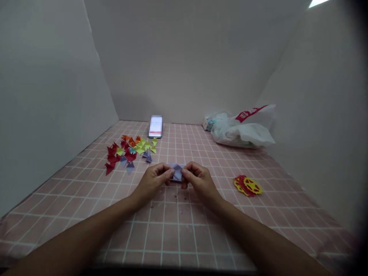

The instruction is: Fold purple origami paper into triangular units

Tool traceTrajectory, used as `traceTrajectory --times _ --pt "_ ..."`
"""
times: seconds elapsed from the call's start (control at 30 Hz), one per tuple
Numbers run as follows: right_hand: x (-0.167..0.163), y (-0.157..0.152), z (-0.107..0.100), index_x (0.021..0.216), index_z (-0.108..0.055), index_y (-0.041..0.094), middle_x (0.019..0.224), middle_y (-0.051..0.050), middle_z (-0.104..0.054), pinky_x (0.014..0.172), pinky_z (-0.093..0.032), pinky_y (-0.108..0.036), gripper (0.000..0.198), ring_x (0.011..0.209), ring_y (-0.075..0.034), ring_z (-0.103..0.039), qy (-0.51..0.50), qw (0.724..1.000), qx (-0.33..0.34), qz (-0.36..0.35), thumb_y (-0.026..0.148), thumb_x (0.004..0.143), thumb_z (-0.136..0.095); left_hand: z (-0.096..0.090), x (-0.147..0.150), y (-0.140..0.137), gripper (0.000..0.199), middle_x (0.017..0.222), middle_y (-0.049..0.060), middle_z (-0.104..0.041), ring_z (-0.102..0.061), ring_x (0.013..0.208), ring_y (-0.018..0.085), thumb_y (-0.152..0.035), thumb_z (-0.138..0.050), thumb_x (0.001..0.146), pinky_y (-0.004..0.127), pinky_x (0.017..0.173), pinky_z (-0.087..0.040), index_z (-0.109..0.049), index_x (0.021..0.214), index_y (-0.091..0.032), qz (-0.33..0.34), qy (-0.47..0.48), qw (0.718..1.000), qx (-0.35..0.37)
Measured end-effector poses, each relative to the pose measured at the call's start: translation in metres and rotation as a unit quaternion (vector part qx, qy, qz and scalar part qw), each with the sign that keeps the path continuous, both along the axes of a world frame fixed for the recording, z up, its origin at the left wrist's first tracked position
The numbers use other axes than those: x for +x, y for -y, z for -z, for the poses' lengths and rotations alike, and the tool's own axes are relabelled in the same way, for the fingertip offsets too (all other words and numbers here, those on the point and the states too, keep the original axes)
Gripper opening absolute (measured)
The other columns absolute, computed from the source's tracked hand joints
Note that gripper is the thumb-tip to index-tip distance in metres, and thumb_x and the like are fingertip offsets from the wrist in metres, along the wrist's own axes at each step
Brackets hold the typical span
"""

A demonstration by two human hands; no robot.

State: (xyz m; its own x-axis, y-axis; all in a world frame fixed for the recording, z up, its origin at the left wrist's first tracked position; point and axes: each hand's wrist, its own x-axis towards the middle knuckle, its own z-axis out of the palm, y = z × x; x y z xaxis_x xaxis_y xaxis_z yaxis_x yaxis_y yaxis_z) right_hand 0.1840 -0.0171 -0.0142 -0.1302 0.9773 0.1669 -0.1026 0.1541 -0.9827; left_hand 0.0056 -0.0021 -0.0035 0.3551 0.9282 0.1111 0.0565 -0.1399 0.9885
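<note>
A small piece of lavender origami paper (177, 173), partly folded, is held up between my two hands over the middle of the table. My left hand (158, 177) pinches its left side between thumb and fingers. On the other side, my right hand (198, 178) grips the right edge the same way. The fingers cover both ends of the paper, so only its middle with a pointed fold shows. To the left lies a loose group of folded paper pieces (130, 156) in red, orange, yellow-green, blue and lavender.
A lit phone (155, 126) leans upright at the back. A white plastic bag (244, 132) with red print lies at the back right, beside a tissue box (207, 123). Red and yellow cut-out shapes (248, 186) are stacked on the right of the checked tablecloth (169, 237). White walls enclose the table.
</note>
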Motion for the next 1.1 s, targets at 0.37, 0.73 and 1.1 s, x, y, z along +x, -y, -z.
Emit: traceTrajectory --times 0.37,0.73,1.1 --pt "-0.003 0.000 0.006 0.075 -0.056 0.019 0.064 0.004 -0.062 0.054 -0.047 -0.024 0.021 0.051 -0.010 -0.058 -0.043 0.998 -0.024 -0.023 0.033 0.083 -0.070 -0.001 0.001 0.003 0.020 0.065 -0.002 -0.056 -0.052 0.062 0.011 -0.032 -0.064 0.081 0.026 0.063 -0.041 -0.059 0.071 -0.016 -0.018 0.014 1.000 -0.008" --pt "-0.007 -0.001 0.011 0.074 -0.057 0.019 0.061 0.003 -0.064 0.050 -0.047 -0.022 0.022 0.046 -0.010 -0.059 -0.117 0.988 -0.073 -0.065 0.031 0.078 -0.075 0.001 0.001 0.005 0.021 0.065 -0.002 -0.054 -0.049 0.061 0.011 -0.034 -0.064 0.081 0.025 0.060 -0.039 -0.058 0.071 -0.016 -0.055 0.000 0.997 0.045" --pt "-0.006 0.003 0.008 0.073 -0.056 0.019 0.060 0.004 -0.063 0.049 -0.048 -0.022 0.024 0.046 -0.009 -0.059 -0.074 0.994 -0.052 -0.068 0.034 0.081 -0.073 -0.003 -0.002 0.006 0.027 0.060 -0.003 -0.053 -0.047 0.059 0.011 -0.037 -0.060 0.085 0.025 0.059 -0.039 -0.054 0.068 -0.017 -0.032 0.016 0.999 0.003"
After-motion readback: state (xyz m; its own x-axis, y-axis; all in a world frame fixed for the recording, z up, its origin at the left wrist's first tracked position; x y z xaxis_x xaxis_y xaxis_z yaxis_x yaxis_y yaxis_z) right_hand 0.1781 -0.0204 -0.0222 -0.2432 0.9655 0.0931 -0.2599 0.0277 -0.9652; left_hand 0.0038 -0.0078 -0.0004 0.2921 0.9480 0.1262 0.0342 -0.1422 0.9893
